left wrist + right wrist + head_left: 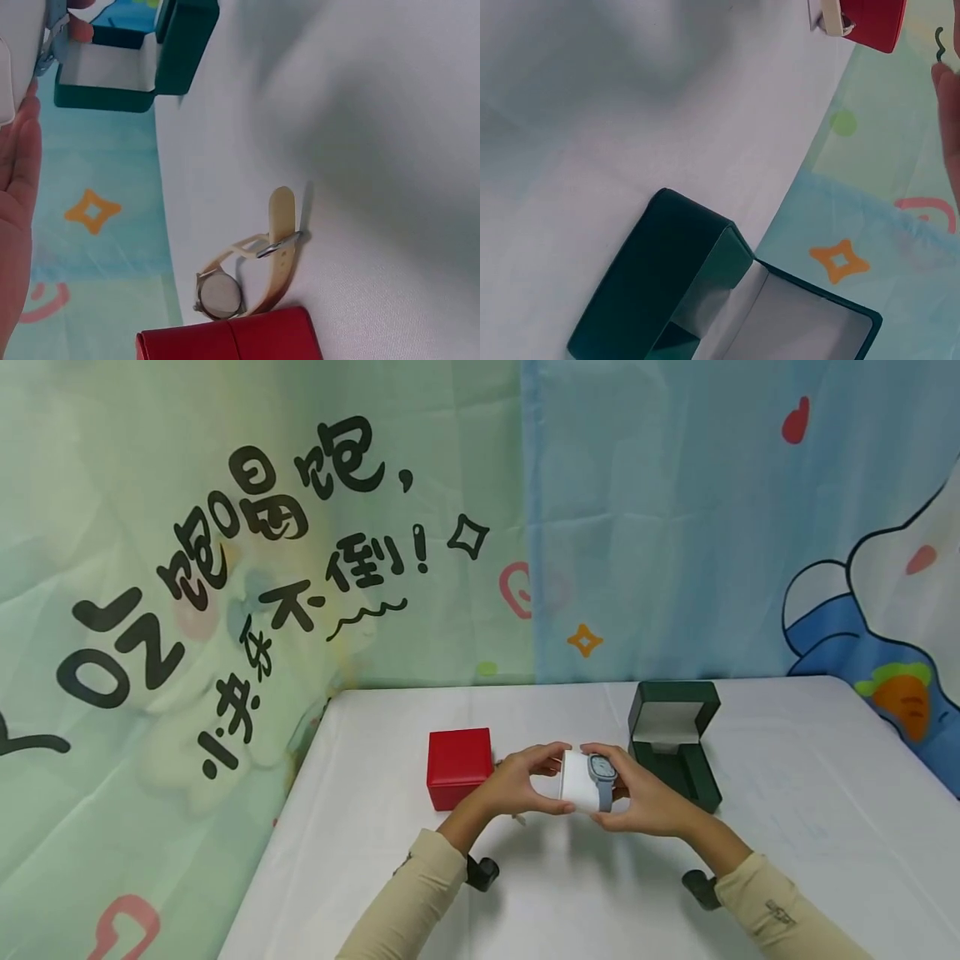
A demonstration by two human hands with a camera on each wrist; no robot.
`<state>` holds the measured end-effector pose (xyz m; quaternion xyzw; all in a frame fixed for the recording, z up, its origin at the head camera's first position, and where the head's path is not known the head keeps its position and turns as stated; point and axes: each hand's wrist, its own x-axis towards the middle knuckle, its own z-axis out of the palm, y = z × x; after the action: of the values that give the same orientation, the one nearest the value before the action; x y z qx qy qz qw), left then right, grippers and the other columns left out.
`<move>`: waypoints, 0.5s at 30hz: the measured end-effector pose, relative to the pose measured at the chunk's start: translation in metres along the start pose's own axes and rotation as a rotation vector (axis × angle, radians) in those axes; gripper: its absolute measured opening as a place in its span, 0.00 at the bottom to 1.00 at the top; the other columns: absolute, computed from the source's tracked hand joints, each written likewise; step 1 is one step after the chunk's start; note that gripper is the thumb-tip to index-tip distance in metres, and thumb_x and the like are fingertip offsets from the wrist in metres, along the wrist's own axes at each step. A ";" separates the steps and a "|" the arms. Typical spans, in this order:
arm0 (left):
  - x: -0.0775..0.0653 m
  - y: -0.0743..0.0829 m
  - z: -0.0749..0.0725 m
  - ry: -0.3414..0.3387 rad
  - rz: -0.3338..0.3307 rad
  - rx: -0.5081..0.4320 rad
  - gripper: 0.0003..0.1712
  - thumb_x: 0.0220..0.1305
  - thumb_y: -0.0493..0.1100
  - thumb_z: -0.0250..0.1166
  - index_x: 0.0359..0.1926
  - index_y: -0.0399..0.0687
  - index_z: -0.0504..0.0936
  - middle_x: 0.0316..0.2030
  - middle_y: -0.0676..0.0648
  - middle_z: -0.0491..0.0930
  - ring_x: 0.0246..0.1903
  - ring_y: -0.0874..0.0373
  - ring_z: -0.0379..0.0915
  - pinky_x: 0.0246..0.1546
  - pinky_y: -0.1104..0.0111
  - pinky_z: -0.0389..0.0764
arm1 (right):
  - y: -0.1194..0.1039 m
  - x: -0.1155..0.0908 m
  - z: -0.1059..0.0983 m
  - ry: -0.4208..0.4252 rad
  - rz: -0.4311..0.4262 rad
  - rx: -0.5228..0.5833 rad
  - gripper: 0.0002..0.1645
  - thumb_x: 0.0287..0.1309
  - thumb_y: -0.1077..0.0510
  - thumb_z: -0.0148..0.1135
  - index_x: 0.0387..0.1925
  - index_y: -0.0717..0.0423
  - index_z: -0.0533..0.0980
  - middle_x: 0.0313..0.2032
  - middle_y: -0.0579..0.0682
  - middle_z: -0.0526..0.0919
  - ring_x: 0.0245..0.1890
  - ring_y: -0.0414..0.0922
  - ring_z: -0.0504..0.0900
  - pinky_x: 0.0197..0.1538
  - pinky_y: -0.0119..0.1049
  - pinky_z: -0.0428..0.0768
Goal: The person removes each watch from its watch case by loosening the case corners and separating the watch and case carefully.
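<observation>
In the head view a wristwatch (pixel 602 767) with a grey-blue strap sits around a white block (pixel 576 781), which looks like a watch cushion, held up above the table. My left hand (pixel 521 783) grips the block's left side, thumb below and fingers above. On the other side my right hand (pixel 651 795) holds the watch end, fingers over the top and thumb underneath. The left wrist view catches only part of the grey-blue strap (pixel 54 41), beside the left hand (pixel 19 161). Behind the right hand stands a green watch box (pixel 705 772), its lid raised.
A closed red box (pixel 459 768) stands on the white table (pixel 375 860), left of the hands. Next to it lies a second watch (pixel 220 294) with a beige strap, mostly hidden in the head view. Printed curtains (pixel 450 635) hang behind the table.
</observation>
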<state>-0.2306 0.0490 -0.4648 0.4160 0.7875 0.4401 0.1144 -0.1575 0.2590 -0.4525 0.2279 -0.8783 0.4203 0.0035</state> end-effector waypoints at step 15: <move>0.002 -0.003 0.003 0.059 -0.014 -0.023 0.40 0.45 0.43 0.73 0.61 0.46 0.66 0.52 0.46 0.73 0.50 0.51 0.74 0.51 0.72 0.74 | 0.012 -0.004 -0.009 0.054 0.052 0.045 0.51 0.43 0.58 0.71 0.64 0.65 0.51 0.50 0.64 0.65 0.40 0.51 0.78 0.42 0.42 0.80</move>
<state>-0.2321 0.0509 -0.4687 0.3961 0.7884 0.4602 0.0988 -0.1608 0.2739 -0.4559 0.1938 -0.8738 0.4459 0.0114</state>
